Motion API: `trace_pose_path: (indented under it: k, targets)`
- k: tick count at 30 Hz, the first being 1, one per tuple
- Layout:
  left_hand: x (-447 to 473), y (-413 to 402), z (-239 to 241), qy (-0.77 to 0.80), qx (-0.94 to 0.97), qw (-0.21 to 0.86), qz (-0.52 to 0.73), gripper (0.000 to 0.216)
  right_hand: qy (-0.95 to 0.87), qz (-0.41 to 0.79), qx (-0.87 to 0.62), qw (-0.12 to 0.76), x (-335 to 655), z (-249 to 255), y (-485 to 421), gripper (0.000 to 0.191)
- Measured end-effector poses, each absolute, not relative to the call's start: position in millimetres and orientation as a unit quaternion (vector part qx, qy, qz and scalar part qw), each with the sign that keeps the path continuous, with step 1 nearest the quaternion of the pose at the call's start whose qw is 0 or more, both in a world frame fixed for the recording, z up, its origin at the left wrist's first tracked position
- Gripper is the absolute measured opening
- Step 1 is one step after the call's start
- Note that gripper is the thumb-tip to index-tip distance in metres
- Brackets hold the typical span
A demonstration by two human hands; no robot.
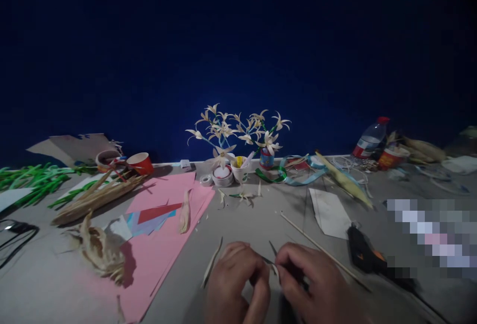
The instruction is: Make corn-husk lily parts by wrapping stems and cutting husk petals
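Observation:
Near the front edge of the view, my left hand point(238, 279) and my right hand point(313, 279) work close together above the grey table. A small pale strip of corn husk point(275, 270) is pinched at my right fingertips. My left fingers are curled closed, thumb bent in; what they hold is hidden. A thin dark sliver shows between the hands, too dim to name. Just left of my left hand lies a narrow pale husk petal point(211, 266). A thin stick point(324, 249) lies slantwise behind my right hand.
Husk flowers point(219, 130) stand at the back wall, near a white cup point(239, 172). Pink paper point(175, 249) and dried husks point(100, 252) lie left. A glue gun point(367, 254), white paper point(330, 213), ribbons point(303, 180) and a plastic bottle point(370, 137) are on the right.

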State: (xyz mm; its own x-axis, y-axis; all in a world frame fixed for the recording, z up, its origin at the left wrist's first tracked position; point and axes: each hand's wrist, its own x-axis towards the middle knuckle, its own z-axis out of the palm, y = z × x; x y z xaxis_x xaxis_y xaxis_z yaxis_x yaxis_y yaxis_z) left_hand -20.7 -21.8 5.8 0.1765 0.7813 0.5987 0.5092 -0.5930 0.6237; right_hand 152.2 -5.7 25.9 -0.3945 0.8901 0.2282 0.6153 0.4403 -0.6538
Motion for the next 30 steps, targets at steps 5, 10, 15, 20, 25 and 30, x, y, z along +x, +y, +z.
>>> trace_pose_path:
  k: [5, 10, 15, 20, 25, 30]
  targets:
    - [-24, -23, 5, 0.434, 0.751, 0.140, 0.478, 0.018, -0.785, 0.281, -0.462, 0.304, 161, 26, -7, 0.013]
    - [-20, -24, 0, 0.426, 0.764, 0.125, 0.468, 0.021, -0.801, 0.248, -0.473, 0.269, 147, 27, -9, 0.012]
    - [-22, -23, -2, 0.428, 0.761, 0.122, 0.473, 0.021, -0.805, 0.237, -0.483, 0.250, 161, 14, -1, 0.013]
    - [-26, -23, -1, 0.450, 0.744, 0.124, 0.478, 0.018, -0.782, 0.214, -0.498, 0.309, 175, 17, -2, 0.018]
    - [-21, -22, -1, 0.439, 0.770, 0.101, 0.451, 0.021, -0.805, 0.219, -0.480, 0.271, 147, 28, -9, 0.008]
    - [-23, -23, -5, 0.432, 0.765, 0.090, 0.469, 0.021, -0.819, 0.178, -0.489, 0.241, 164, 14, 0, 0.019]
